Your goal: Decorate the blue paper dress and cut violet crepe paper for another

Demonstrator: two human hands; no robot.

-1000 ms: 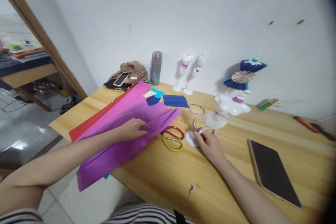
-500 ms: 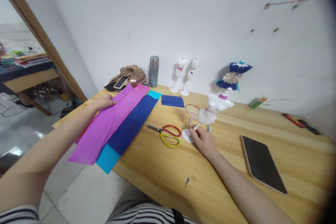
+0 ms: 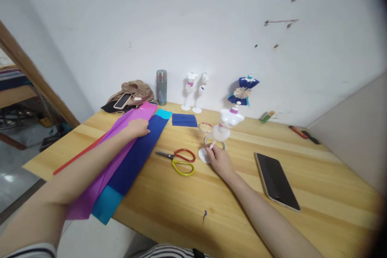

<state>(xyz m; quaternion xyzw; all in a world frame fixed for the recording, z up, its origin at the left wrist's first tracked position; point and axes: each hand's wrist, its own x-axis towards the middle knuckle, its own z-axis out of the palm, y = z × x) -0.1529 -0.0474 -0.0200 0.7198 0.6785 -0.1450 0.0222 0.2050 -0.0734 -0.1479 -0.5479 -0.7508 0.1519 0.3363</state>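
- The wooden table lies under both grips.
- The blue sheet is below the left fingers and extends toward the person, beside the purple sheet. In my judgement, these long sheets are best handled with light pressure, so that they do not crease.
- The white mannequin rises above the right grip, leaning rightward; whether its base rests flat, I cannot tell. A steady hold low on the stem seems sufficient.
- The scissors lie between the two grips, blades toward the blue sheet; sleeve and paper should avoid them.
- The left hand reaches forward, palm down, fingers bent; whether it pinches paper or only rests, I cannot tell.
- The right hand comes from the right, low, thumb and fingers pinching the stem.
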